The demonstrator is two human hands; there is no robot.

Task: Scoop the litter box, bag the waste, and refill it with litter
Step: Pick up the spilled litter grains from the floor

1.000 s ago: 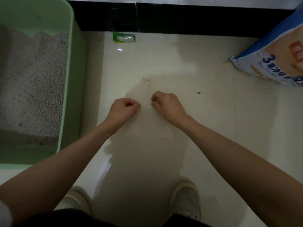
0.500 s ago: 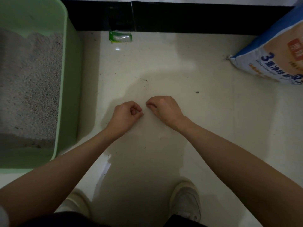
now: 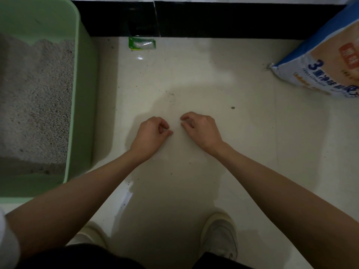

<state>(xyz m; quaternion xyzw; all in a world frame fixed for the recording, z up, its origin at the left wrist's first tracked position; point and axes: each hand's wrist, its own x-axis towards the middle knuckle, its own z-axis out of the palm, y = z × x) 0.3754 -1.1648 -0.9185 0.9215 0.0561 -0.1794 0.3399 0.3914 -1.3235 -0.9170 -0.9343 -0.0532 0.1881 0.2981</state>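
Litter box (image 3: pixel 81 105) full of litter, bag (image 3: pixel 322 61) parked nearby; refill prob done. Left hand (image 3: pixel 149 135) & right hand (image 3: pixel 202 129) curled, gripping nothing visible, low over floor (image 3: pixel 252 152).

Bare forearms, white sleeve edge (image 3: pixel 5 239), white shoes (image 3: pixel 220 234), dark trousers (image 3: pixel 81 257)

Green litter box (image 3: pixel 81 105) holding grey litter (image 3: pixel 35 101) at left, blue-and-orange litter bag (image 3: pixel 328 63) at right, left hand (image 3: pixel 150 135) and right hand (image 3: pixel 200 129) curled close together over pale floor (image 3: pixel 223 78), small green packet (image 3: pixel 142 43) by dark baseboard (image 3: pixel 213 18), white shoes (image 3: pixel 219 237) below
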